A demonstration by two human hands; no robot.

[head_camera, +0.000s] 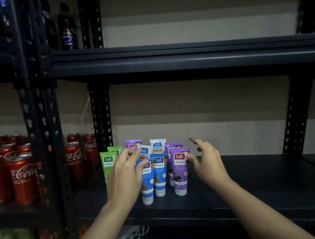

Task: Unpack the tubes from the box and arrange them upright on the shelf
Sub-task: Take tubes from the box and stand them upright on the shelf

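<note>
Standing cap-down, glossy crimped tubes (160, 171) crowd a matte metal shelf (260, 176).

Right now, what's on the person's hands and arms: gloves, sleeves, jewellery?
Left hand and right hand are bare: no gloves, rings or watch visible. Forearms bare to the frame edge, no sleeve in view. Dim light may hide small marks.
</note>
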